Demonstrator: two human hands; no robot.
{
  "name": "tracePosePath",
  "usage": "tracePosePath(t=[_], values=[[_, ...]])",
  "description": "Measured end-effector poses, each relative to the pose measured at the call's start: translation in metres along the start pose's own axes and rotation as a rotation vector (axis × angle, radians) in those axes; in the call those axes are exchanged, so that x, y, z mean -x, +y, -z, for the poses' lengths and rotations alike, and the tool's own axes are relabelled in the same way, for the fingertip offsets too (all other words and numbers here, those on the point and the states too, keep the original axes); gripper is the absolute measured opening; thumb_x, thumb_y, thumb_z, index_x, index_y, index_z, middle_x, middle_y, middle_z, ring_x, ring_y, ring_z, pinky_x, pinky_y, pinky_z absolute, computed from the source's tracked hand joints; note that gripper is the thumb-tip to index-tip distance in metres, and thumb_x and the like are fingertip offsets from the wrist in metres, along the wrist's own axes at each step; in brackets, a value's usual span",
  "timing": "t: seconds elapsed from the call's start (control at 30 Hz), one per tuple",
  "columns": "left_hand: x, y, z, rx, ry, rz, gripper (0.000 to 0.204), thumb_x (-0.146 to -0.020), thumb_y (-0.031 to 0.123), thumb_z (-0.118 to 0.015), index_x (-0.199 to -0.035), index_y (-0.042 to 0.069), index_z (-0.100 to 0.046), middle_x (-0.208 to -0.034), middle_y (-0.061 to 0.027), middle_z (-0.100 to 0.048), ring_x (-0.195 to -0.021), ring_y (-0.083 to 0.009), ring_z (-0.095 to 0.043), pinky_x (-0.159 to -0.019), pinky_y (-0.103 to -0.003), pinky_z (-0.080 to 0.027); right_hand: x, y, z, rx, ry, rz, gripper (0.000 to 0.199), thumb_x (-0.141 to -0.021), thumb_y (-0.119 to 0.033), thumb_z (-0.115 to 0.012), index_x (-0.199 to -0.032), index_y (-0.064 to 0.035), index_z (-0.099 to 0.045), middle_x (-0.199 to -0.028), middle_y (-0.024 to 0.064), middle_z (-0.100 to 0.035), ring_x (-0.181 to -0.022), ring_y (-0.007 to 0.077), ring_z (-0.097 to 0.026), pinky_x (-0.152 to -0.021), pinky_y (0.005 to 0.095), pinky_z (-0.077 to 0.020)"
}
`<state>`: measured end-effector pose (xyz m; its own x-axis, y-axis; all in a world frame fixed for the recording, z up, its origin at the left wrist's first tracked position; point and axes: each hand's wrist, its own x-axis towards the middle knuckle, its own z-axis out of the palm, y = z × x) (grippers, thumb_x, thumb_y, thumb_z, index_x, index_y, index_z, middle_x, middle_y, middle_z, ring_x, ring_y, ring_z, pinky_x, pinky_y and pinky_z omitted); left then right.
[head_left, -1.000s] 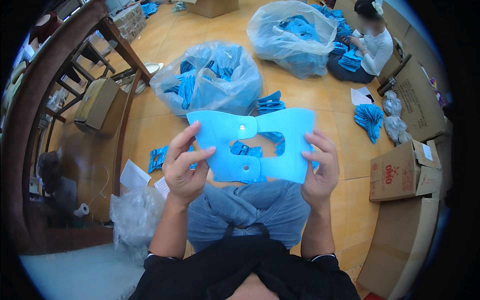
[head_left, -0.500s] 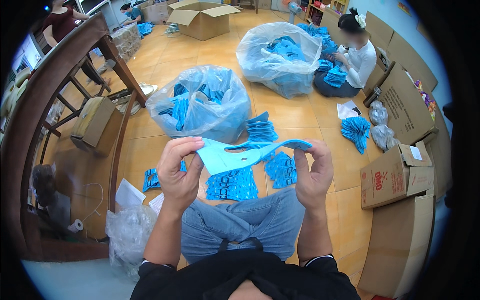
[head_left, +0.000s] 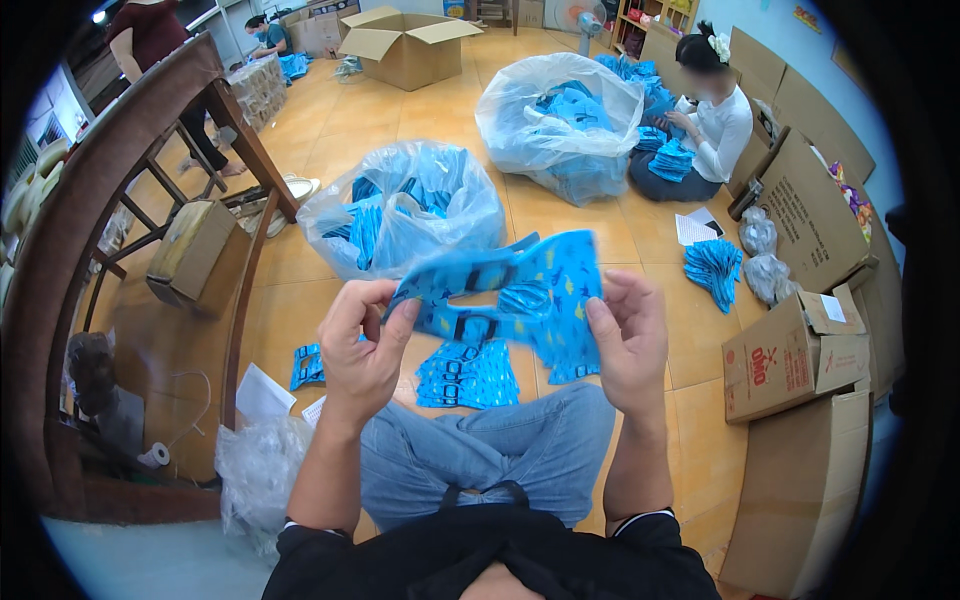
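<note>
Between my hands, above my crossed legs, is a thin blue patterned piece (head_left: 572, 275) with a cut-out opening. My left hand (head_left: 358, 335) pinches its left end between thumb and fingers. At the right edge, my right hand (head_left: 630, 340) grips it with the thumb in front. Below it on the floor lies a fanned stack of similar blue pieces (head_left: 466, 380). Another stack (head_left: 574, 374) is mostly hidden behind the held piece. More blue pieces (head_left: 306, 366) lie left of my left hand.
Ahead stand two clear plastic bags of blue pieces, one nearer (head_left: 470, 225) and one farther (head_left: 500, 105). A dark wooden frame (head_left: 150, 100) rises at left. Cardboard boxes (head_left: 795, 490) line the right. A seated person (head_left: 725, 130) handles blue pieces; others are farther back.
The held piece has turned from its plain light-blue side to its printed side and now stands more upright, facing me. Both hands have stayed at about the same place.
</note>
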<state>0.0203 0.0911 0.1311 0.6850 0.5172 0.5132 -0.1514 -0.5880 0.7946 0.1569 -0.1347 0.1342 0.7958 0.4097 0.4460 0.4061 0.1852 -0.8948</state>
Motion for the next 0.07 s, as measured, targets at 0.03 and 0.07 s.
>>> tracePosePath(t=[0.03, 0.07], values=[[-0.0031, -0.0014, 0.0016, 0.191, -0.054, 0.017, 0.027, -0.089, 0.006, -0.064, -0.114, 0.005, -0.055, -0.088, -0.0053, -0.062, -0.068, -0.0109, -0.055, -0.061, -0.022, -0.044, -0.0016, -0.0053, 0.0012, -0.126, -0.034, -0.108, 0.032, -0.092, -0.007, -0.060, -0.120, -0.0032, -0.046, -0.093, 0.0068, -0.060, -0.075, 0.0117, -0.056, -0.066, 0.0256, -0.0451], [-0.0088, -0.0040, 0.0031, 0.376, -0.108, 0.041, 0.043, -0.091, 0.007, -0.062, -0.130, 0.008, -0.045, -0.088, -0.0041, -0.062, -0.068, -0.0110, -0.056, -0.061, -0.022, -0.044, -0.0038, -0.0087, -0.0006, -0.125, -0.026, -0.099, 0.032, -0.092, -0.007, -0.060, -0.120, -0.0032, -0.046, -0.093, 0.0068, -0.060, -0.075, 0.0117, -0.056, -0.066, 0.0256, -0.0451]])
